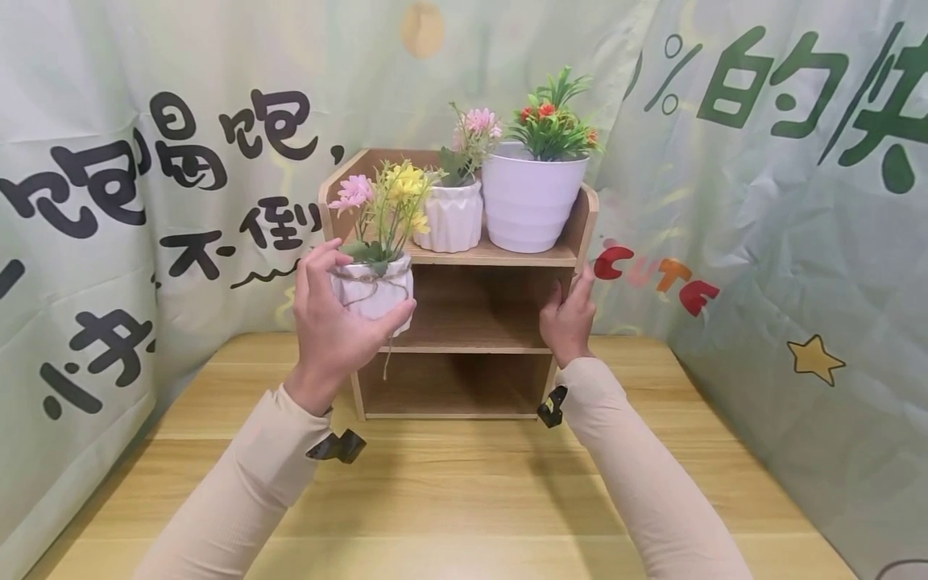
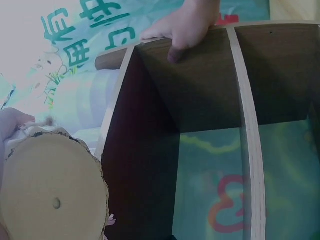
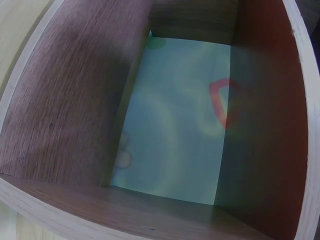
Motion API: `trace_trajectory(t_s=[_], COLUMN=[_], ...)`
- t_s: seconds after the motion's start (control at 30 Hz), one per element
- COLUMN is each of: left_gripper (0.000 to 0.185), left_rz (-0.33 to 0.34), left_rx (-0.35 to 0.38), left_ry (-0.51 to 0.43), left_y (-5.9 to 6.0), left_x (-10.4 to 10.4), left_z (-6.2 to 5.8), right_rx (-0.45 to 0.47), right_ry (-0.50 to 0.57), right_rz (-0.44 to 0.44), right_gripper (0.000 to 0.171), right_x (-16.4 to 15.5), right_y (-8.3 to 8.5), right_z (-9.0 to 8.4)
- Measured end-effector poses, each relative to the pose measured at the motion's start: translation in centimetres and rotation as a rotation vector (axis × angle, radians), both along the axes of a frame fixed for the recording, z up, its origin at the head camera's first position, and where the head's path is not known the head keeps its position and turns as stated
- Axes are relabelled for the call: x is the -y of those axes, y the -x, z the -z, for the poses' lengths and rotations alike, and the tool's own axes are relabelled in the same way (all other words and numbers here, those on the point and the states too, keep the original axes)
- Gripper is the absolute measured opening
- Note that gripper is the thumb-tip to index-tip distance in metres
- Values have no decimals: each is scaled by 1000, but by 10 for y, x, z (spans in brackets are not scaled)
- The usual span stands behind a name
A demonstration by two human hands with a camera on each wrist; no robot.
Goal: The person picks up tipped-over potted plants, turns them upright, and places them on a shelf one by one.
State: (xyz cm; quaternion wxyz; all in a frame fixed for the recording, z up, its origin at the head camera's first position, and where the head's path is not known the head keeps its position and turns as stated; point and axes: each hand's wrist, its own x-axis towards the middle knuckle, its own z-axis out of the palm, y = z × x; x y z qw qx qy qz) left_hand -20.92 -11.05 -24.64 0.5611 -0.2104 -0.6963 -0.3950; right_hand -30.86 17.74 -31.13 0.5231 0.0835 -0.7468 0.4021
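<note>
My left hand (image 1: 322,322) grips a small white flowerpot (image 1: 373,292) with twine tied round it and pink and yellow artificial flowers. The pot is in front of the top left of a wooden shelf unit (image 1: 471,350). In the left wrist view the round base of the flowerpot (image 2: 55,175) faces the camera, beside the top board's edge. My right hand (image 1: 569,318) holds the unit's right side panel, thumb on the inner face. That thumb shows along the panel in the left wrist view, where the right hand (image 2: 192,25) appears at the top.
On the top board stand a white fluted pot (image 1: 453,217) with pink flowers and a larger white pot (image 1: 535,201) with red flowers and green leaves. The unit stands on a wooden table (image 1: 449,491), with printed curtains (image 1: 239,48) behind and at both sides.
</note>
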Motion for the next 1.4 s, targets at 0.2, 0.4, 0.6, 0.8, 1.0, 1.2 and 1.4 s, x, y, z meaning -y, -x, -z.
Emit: trace_trajectory(t_s=[0.2,0.4,0.6,0.8,1.0,1.2,1.4], left_gripper=[77,76,72,71,71,71,72], left_rz=[0,7,37,56,19,-2,-22], left_rx=[-16,-60,-151,-186,-191,-215,-216], left_ry=[-7,10,20,12,-4,-33,-38], left_y=[-1,-4,-11,-12,-7,1,8], left_x=[1,-2,-6,-9,-11,-13,-15], left_z=[1,4,6,2,-4,-14,-23], right_rx=[-4,-13,-20,-18,-26,-32,-25], right_ry=[9,-1,-7,4,-3,-14,-13], right_rz=[-6,-6,-3,-2,5,4,4], right_gripper=[48,48,47,48,48,47,46], right_x=[0,0,0,0,-1,0,0], right_y=[1,1,1,1,2,2,2], right_z=[0,0,-1,-2,-1,0,1])
